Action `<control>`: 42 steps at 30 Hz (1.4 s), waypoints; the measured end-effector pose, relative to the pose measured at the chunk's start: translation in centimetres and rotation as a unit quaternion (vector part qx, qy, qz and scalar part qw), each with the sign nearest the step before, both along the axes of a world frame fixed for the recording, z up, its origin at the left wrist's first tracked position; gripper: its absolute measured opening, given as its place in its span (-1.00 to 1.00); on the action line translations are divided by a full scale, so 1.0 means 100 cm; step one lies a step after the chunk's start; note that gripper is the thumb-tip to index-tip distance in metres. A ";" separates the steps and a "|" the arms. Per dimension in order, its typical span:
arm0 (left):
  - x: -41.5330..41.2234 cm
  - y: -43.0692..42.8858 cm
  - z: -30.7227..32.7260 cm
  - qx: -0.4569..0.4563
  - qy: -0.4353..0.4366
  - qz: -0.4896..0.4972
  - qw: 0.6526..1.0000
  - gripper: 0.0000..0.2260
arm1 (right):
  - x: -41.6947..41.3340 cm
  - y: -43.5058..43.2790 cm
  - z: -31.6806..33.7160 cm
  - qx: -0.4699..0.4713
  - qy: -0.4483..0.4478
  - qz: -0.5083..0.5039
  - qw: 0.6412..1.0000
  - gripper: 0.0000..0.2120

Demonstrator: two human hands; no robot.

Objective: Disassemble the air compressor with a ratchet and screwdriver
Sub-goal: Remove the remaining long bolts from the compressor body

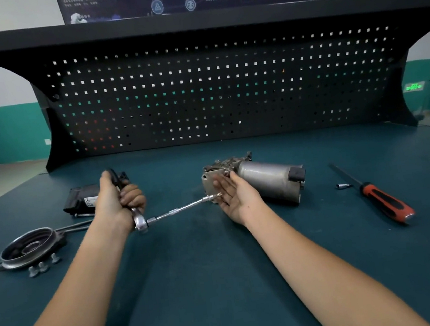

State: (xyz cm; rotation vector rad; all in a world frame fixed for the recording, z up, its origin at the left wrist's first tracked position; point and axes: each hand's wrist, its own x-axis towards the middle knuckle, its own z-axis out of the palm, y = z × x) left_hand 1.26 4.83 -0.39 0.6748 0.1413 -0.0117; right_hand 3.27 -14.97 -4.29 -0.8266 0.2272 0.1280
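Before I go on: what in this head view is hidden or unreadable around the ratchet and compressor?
Head view:
- Tip of the ratchet: whether it sits on a fastener is too small and blurred to tell, beside the right hand.
- Ratchet handle: mostly wrapped by the left hand.
- Far side of the air compressor: turned away.
- Label on the black module: too small, partly behind the left hand.

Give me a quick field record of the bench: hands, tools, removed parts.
left hand: grips the ratchet by its handle
right hand: open, fingers straight, beside the extension tip
extension: runs from the ratchet head toward the compressor end
screwdriver: lies on the table, right of the compressor, untouched
round cover: off, far left, loose bolts beside it
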 end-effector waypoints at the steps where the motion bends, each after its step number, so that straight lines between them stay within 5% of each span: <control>1: 0.003 0.001 -0.006 0.006 0.020 -0.017 1.000 -0.59 | 0.000 0.000 0.000 0.000 0.000 0.001 1.000 -0.77; 7: 0.017 -0.019 -0.039 0.101 0.103 -0.104 0.984 -0.59 | -0.001 -0.001 0.003 -0.012 0.015 0.008 1.000 -0.79; 10: 0.021 -0.037 -0.049 0.303 0.075 -0.053 0.949 -0.61 | -0.003 -0.006 0.003 -0.050 0.029 0.014 0.998 -0.82; 12: 0.022 -0.042 -0.054 0.550 0.004 0.014 0.835 -0.66 | -0.003 -0.009 0.003 -0.073 0.032 0.014 0.997 -0.84; 14: 0.021 -0.044 -0.055 0.746 -0.045 0.064 0.661 -0.70 | -0.003 -0.013 0.002 -0.094 0.031 0.014 0.995 -0.85; 16: 0.021 -0.047 -0.054 0.845 -0.067 0.098 0.522 -0.71 | -0.002 -0.013 0.001 -0.122 0.030 0.012 0.992 -0.86; 18: 0.024 -0.053 -0.051 0.880 -0.106 0.113 0.450 -0.69 | -0.002 -0.014 -0.001 -0.156 0.025 0.007 0.987 -0.87; 24: 0.034 -0.087 -0.038 0.854 -0.179 0.097 0.478 -0.68 | -0.001 -0.015 -0.004 -0.181 0.010 0.007 0.983 -0.85; 32: 0.041 -0.093 -0.049 0.734 -0.151 0.098 0.655 -0.77 | -0.001 -0.021 -0.006 -0.191 0.000 0.018 0.982 -0.86; 39: 0.030 -0.093 -0.052 0.724 -0.193 0.093 0.656 -0.80 | -0.004 -0.027 -0.006 -0.165 -0.003 0.017 0.986 -0.87; 42: 0.023 -0.083 -0.041 0.760 -0.207 0.104 0.608 -0.81 | -0.004 -0.026 -0.002 -0.194 -0.001 0.001 0.981 -0.81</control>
